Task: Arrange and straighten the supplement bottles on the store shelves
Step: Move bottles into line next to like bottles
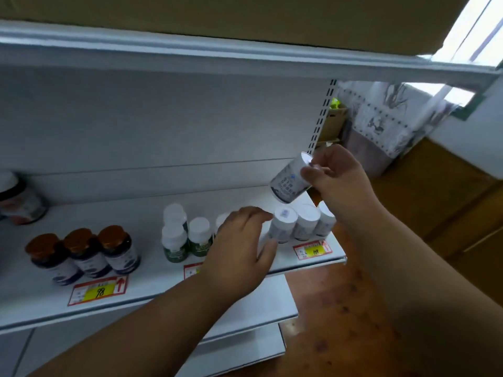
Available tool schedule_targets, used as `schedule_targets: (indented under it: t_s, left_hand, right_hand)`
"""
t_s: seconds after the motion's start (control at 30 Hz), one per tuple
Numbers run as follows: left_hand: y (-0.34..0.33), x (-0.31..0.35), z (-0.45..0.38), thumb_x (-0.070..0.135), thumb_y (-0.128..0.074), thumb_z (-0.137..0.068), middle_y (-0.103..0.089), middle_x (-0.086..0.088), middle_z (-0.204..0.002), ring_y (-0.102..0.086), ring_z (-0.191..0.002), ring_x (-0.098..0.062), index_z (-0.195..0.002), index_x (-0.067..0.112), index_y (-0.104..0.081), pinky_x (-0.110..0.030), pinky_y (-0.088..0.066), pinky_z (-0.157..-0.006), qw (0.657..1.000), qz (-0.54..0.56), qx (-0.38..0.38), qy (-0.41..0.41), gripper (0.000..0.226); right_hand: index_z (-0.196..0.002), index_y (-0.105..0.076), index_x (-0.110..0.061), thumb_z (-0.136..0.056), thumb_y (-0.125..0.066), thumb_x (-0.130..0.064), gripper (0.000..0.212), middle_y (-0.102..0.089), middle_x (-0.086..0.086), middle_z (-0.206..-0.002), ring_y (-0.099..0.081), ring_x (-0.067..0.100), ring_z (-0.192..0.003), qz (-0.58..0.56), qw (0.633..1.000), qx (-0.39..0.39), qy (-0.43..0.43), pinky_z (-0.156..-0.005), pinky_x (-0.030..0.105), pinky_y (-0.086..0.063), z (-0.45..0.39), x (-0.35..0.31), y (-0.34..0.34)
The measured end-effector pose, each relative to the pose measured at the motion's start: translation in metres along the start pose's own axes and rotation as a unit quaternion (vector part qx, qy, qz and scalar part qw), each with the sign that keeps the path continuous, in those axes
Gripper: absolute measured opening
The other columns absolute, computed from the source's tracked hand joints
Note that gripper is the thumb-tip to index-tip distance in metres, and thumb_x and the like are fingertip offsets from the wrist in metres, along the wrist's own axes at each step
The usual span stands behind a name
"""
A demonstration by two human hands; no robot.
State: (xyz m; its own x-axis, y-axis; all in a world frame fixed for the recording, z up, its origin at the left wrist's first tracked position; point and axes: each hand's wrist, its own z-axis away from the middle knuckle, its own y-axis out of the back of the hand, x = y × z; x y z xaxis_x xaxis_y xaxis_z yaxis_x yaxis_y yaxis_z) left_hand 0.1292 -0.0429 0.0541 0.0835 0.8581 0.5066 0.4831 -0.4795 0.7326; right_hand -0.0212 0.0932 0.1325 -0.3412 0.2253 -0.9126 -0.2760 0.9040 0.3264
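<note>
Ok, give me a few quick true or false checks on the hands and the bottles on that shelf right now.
1. The right hand holds a white-capped bottle with a pale label tilted in the air above the shelf. True.
2. The left hand holds one of the three dark bottles with brown caps. False: those stand untouched at the left; its fingertips touch a white-capped bottle at the right.
3. The green-labelled bottles with white caps lie on their sides. False: they stand upright.
4. A yellow price tag sits on the white shelf edge below the brown-capped bottles. True.
</note>
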Motion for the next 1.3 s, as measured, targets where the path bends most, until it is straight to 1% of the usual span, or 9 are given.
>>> schedule_targets:
  t_s: [0.07, 0.17, 0.47, 0.67, 0.77, 0.87, 1.0, 1.1, 1.3]
  left_hand:
    - [-0.014, 0.003, -0.012, 0.029, -0.059, -0.085, -0.056, -0.004, -0.128, -0.05, -0.115, -0.022, -0.126, 0.015, -0.056, -0.035, -0.041, -0.098, 0.997, -0.054, -0.034, -0.047, 0.044]
    - [-0.036, 0.01, -0.021, 0.023, -0.063, -0.08, -0.056, -0.006, -0.132, -0.052, -0.117, -0.025, -0.128, 0.013, -0.056, -0.037, -0.043, -0.098, 0.992, -0.096, -0.059, -0.055, 0.049]
    - [-0.083, 0.018, -0.042, 0.019, -0.064, -0.074, -0.058, -0.007, -0.124, -0.054, -0.109, -0.027, -0.129, 0.011, -0.054, -0.04, -0.047, -0.092, 0.976, -0.196, -0.094, 0.022, 0.056]
    - [-0.091, 0.029, -0.046, 0.02, -0.057, -0.071, -0.062, -0.003, -0.119, -0.056, -0.105, -0.025, -0.124, 0.015, -0.057, -0.037, -0.048, -0.088, 0.972, -0.214, -0.078, 0.061, 0.053]
    - [-0.094, 0.035, -0.046, 0.019, -0.051, -0.072, -0.064, -0.004, -0.118, -0.058, -0.103, -0.026, -0.118, 0.015, -0.061, -0.039, -0.051, -0.085, 0.973, -0.208, -0.064, 0.075, 0.047]
    - [-0.094, 0.036, -0.048, 0.014, -0.058, -0.072, -0.066, -0.006, -0.113, -0.06, -0.099, -0.027, -0.112, 0.012, -0.066, -0.04, -0.053, -0.081, 0.974, -0.205, -0.051, 0.077, 0.041]
    - [-0.092, 0.039, -0.05, 0.011, -0.061, -0.074, -0.065, -0.004, -0.116, -0.059, -0.103, -0.025, -0.112, 0.012, -0.067, -0.04, -0.052, -0.084, 0.976, -0.2, -0.041, 0.08, 0.039]
    - [-0.086, 0.042, -0.051, 0.012, -0.06, -0.075, -0.062, -0.002, -0.118, -0.056, -0.105, -0.023, -0.116, 0.014, -0.064, -0.037, -0.049, -0.088, 0.977, -0.195, -0.011, 0.088, 0.041]
    - [-0.044, 0.027, -0.04, 0.005, -0.061, -0.07, -0.065, -0.008, -0.101, -0.059, -0.09, -0.028, -0.103, 0.01, -0.067, -0.038, -0.05, -0.077, 0.968, -0.201, 0.064, 0.133, 0.033]
  right_hand:
    - [-0.076, -0.053, -0.03, -0.065, -0.068, -0.04, 0.022, -0.06, 0.01, -0.08, -0.052, 0.025, -0.063, 0.032, 0.999, -0.002, 0.004, -0.052, 0.037, -0.046, -0.016, 0.012, 0.002]
    - [-0.08, -0.052, -0.034, -0.07, -0.069, -0.035, 0.02, -0.062, -0.008, -0.084, -0.056, 0.015, -0.067, 0.16, 0.986, -0.037, 0.028, -0.053, 0.027, -0.045, -0.042, 0.028, 0.003]
    - [-0.078, -0.056, -0.03, -0.067, -0.073, -0.029, 0.021, -0.06, -0.011, -0.078, -0.055, 0.009, -0.063, 0.286, 0.912, -0.274, 0.105, -0.049, 0.021, -0.04, -0.107, 0.076, -0.009]
    - [-0.076, -0.058, -0.034, -0.073, -0.073, -0.028, 0.016, -0.059, -0.013, -0.087, -0.057, 0.011, -0.077, 0.311, 0.843, -0.42, 0.127, -0.06, 0.024, -0.042, -0.119, 0.1, -0.023]
    - [-0.074, -0.058, -0.035, -0.077, -0.069, -0.026, 0.015, -0.061, -0.013, -0.088, -0.06, 0.014, -0.082, 0.312, 0.837, -0.431, 0.127, -0.067, 0.026, -0.048, -0.122, 0.107, -0.027]
    - [-0.076, -0.058, -0.035, -0.079, -0.068, -0.025, 0.015, -0.058, -0.017, -0.087, -0.058, 0.013, -0.084, 0.306, 0.831, -0.442, 0.139, -0.066, 0.024, -0.046, -0.124, 0.108, -0.028]
    - [-0.087, -0.059, -0.03, -0.081, -0.067, -0.026, 0.01, -0.062, -0.006, -0.099, -0.056, 0.016, -0.083, 0.302, 0.831, -0.445, 0.139, -0.071, 0.028, -0.047, -0.124, 0.109, -0.027]
    - [-0.094, -0.057, -0.026, -0.083, -0.066, -0.031, 0.015, -0.059, -0.004, -0.1, -0.057, 0.019, -0.09, 0.308, 0.843, -0.417, 0.144, -0.074, 0.031, -0.048, -0.12, 0.105, -0.026]
    - [-0.103, -0.058, -0.022, -0.085, -0.063, -0.032, 0.02, -0.059, -0.005, -0.103, -0.057, 0.016, -0.095, 0.249, 0.871, -0.353, 0.234, -0.074, 0.026, -0.039, -0.093, 0.06, -0.044]
